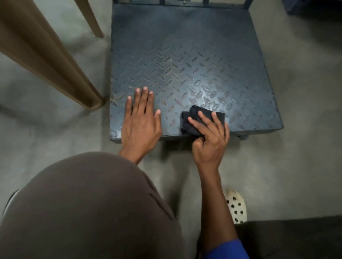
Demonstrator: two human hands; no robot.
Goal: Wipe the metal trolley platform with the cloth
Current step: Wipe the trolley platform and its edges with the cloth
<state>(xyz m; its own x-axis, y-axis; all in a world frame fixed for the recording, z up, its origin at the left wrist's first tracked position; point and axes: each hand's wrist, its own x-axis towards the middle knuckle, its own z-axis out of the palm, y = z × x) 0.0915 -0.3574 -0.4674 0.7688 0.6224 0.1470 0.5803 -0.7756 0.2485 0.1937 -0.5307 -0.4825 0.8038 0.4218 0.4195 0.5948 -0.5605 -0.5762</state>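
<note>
Black cloth [194, 111], folded into a thick pad, lies on the near edge of the metal trolley platform [185, 55], right of the middle of that edge, with its near corner hanging over the rim. The right hand [210, 138] grips it: the fingers [200, 115] spread over the top and press it down onto the plate, while the thumb is bent in at the platform's rim against the cloth's overhanging corner.

The platform is dark blue-grey tread plate with a raised lozenge pattern, scuffed and shining under the light near the cloth. The left hand [141, 123] rests palm down on its near left part, fingers straight and close together, thumb out to the side, holding nothing; it is well apart from the cloth. A small caster [242, 137] shows under the near right corner, and dark metal uprights [162, 2] rise from the far edge.

The trolley stands on a grey concrete floor [296, 166]. To the left, a tan wooden leg [46, 55] slants down to the floor just beside the platform's left side, and a thinner one [90, 18] stands farther back. Nearest the camera are the person's knee in brown cloth [83, 203], a blue sleeve [227, 249] on the right arm, a white perforated clog [236, 205] and a dark padded surface [296, 238] at the lower right.
</note>
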